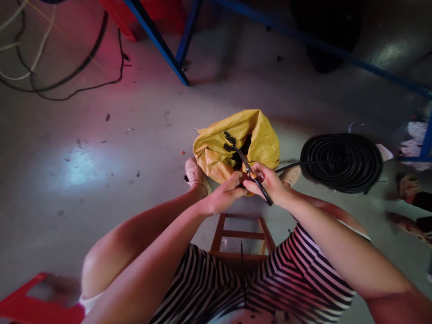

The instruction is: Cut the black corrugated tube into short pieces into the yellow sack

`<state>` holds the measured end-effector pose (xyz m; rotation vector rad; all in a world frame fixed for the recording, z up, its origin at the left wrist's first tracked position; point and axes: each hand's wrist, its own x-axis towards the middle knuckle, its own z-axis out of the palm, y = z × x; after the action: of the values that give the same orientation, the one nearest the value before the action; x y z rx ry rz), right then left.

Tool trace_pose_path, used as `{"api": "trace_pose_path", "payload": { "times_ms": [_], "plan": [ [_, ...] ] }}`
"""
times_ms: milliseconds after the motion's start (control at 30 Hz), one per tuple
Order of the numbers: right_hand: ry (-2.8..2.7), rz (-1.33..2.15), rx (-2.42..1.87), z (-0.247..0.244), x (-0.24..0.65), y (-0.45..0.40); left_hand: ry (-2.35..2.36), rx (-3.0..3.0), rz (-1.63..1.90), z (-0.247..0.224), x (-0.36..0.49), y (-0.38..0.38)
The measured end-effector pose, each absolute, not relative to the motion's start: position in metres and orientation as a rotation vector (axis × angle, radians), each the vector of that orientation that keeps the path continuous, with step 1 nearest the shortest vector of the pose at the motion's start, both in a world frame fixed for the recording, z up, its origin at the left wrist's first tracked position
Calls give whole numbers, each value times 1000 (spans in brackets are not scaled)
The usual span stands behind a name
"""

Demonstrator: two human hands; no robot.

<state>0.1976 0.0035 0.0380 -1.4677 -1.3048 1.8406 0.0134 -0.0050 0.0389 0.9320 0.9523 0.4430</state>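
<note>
My right hand [268, 182] is closed around scissors-like cutters [254, 176], whose dark blades point up and left over a yellow sack [219, 146]. Fingers pressed together, my left hand [227, 192] meets the right one at the cutters' handles; what it grips is mostly hidden. Several short black pieces [230, 141] show at the sack's opening, near the blade tips. From a coil of black tubing [340, 163] on the right, one length runs to my right hand and passes out of sight behind it.
A wooden stool frame [243, 234] stands between my legs. Blue metal legs [162, 42] and a rail cross the top. Loose cables [77, 92] lie at the upper left, a red stool [37, 303] at the lower left. Another person's feet [410, 186] are at the right edge.
</note>
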Motion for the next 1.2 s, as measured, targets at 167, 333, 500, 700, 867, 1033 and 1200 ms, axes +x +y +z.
{"api": "trace_pose_path", "payload": {
  "times_ms": [167, 333, 500, 700, 867, 1033, 1200],
  "plan": [
    [-1143, 1844, -1464, 55, 203, 16, 781, 1037, 396, 36, 8, -4],
    [-955, 1757, -1476, 61, 210, 28, 764, 1031, 420, 38, 1, 3],
    [-1135, 1595, -1596, 55, 213, 19, 975, 964, 691, 32, -5, 5],
    [-1399, 1674, -1628, 51, 212, -1, 1093, 1034, 812, 35, -2, 8],
    [-1332, 1732, -1620, 51, 209, -6, 1146, 1122, 817, 41, 4, 8],
    [-1343, 1720, -1645, 51, 209, -7, 1176, 1144, 794, 42, 10, 6],
    [-1329, 1729, -1662, 52, 210, -5, 1206, 1179, 745, 47, 15, 7]
  ]
}}
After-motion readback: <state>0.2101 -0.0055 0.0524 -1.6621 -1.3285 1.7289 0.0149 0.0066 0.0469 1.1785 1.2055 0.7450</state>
